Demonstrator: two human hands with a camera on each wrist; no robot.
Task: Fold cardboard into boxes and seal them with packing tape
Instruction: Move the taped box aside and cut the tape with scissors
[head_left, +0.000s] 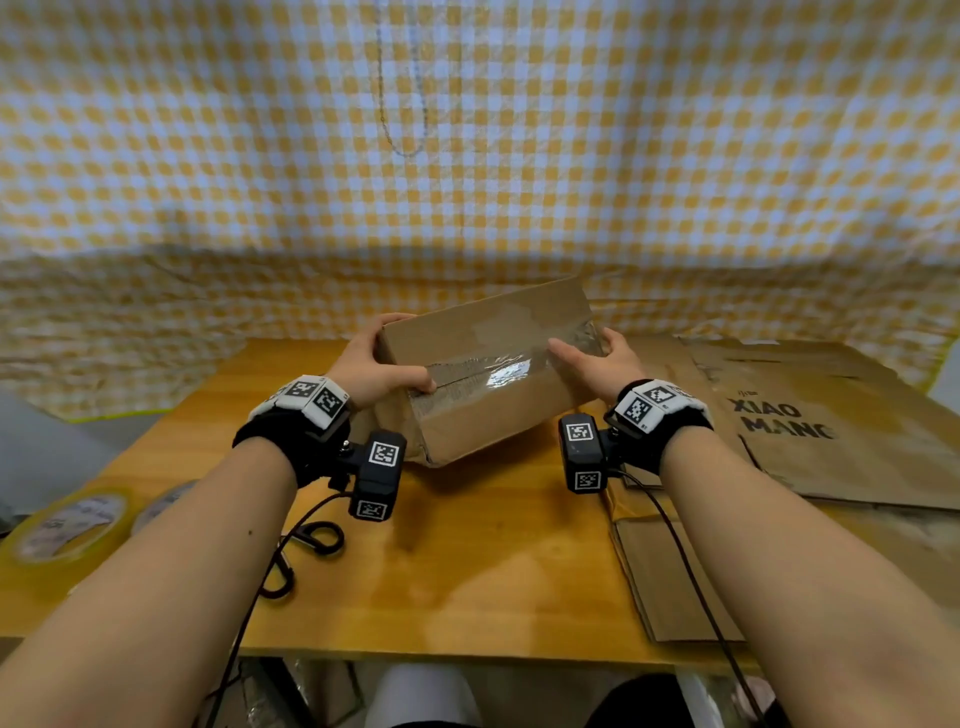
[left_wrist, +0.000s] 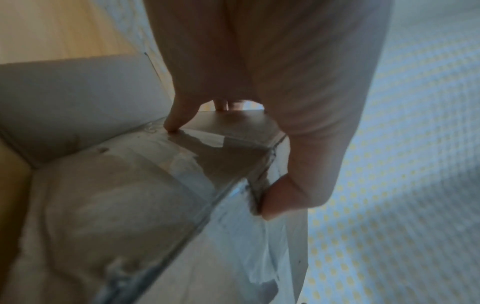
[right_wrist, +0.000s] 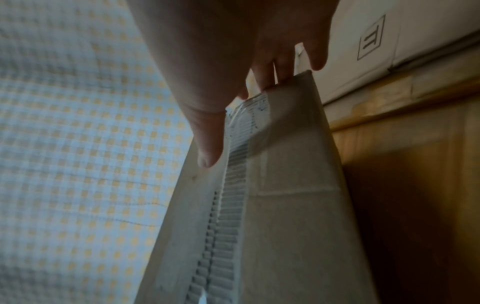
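Observation:
A brown cardboard box (head_left: 483, 332) is held tilted above the wooden table (head_left: 467, 561), its top seam covered by a strip of clear packing tape (head_left: 498, 371). My left hand (head_left: 374, 364) grips the box's left end, thumb on the taped face and fingers curled over the far edge. My right hand (head_left: 592, 361) grips the right end, thumb on top. The left wrist view shows the box (left_wrist: 116, 195) with my thumb on its taped corner. In the right wrist view, the thumb lies beside the taped seam (right_wrist: 233, 185) and the fingers wrap round the box's end (right_wrist: 285, 144).
Two rolls of tape (head_left: 70, 525) lie at the table's left edge, scissors (head_left: 311, 540) near my left forearm. Flattened cardboard sheets (head_left: 831, 426) are stacked at the right. Yellow checked cloth (head_left: 467, 156) hangs behind. Wrist cables trail over the front edge.

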